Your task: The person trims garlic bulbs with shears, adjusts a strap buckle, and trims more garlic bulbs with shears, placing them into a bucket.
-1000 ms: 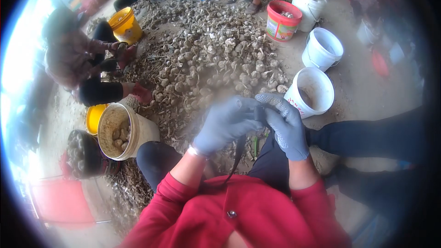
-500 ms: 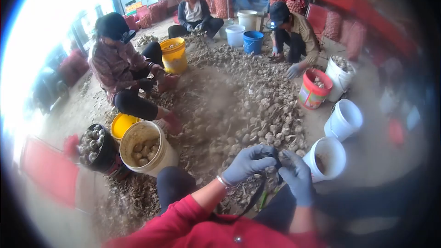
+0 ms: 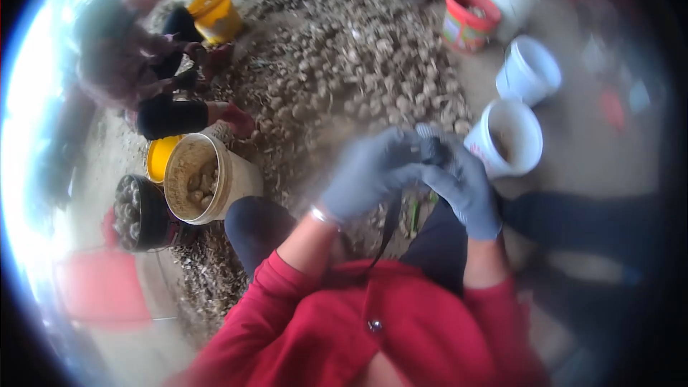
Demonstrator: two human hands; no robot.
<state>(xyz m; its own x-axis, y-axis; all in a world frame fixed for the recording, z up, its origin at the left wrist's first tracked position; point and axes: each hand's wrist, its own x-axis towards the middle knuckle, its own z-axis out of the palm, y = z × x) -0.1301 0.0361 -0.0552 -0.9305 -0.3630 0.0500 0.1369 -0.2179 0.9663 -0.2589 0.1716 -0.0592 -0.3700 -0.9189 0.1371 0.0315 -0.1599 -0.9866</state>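
Both my hands wear grey gloves and meet in front of my chest, above the pile. My left hand (image 3: 369, 172), blurred by motion, has its fingers closed on a small black object (image 3: 430, 149). My right hand (image 3: 469, 190) is curled around the same object from the other side. A dark strap (image 3: 390, 228) hangs below the hands toward my red jacket. The object's exact kind is mostly hidden by the fingers. Beyond the hands, garlic bulbs (image 3: 365, 82) lie heaped on the ground.
At my left stand a whitish bucket (image 3: 242, 172) partly filled with bulbs, a black bucket (image 3: 154, 218) and a yellow one (image 3: 163, 159). White buckets (image 3: 522, 125) and a red bucket (image 3: 459, 32) stand to the right. A co-worker (image 3: 118, 64) sits at far left beside another yellow bucket (image 3: 218, 18).
The view has tilted down, so the buckets and co-workers sit higher in it and more of my jacket shows. Both hands stay together on the black object.
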